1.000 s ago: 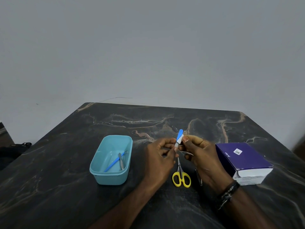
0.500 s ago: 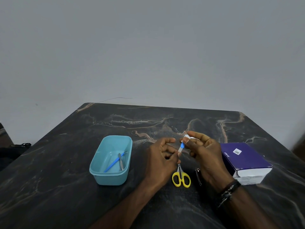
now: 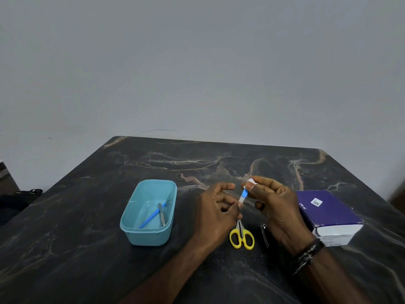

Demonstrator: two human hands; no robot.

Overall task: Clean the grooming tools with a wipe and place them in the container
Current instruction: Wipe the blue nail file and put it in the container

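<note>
Gleaming dark marble table (image 3: 109, 260), grey wall (image 3: 197, 62), both hands' fingers (image 3: 252, 187) pinching blue tool (image 3: 244, 193)

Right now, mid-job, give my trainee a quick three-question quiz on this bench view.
1. True or false: the yellow-handled scissors lie inside the teal container.
2. Which hand pinches the white wipe over the top of the small blue tool? A left hand B right hand
3. Fill in: the purple box sits on the person's ____ side of the table.

Key: 1 false, they lie on the table; 2 B; 3 right.
</note>
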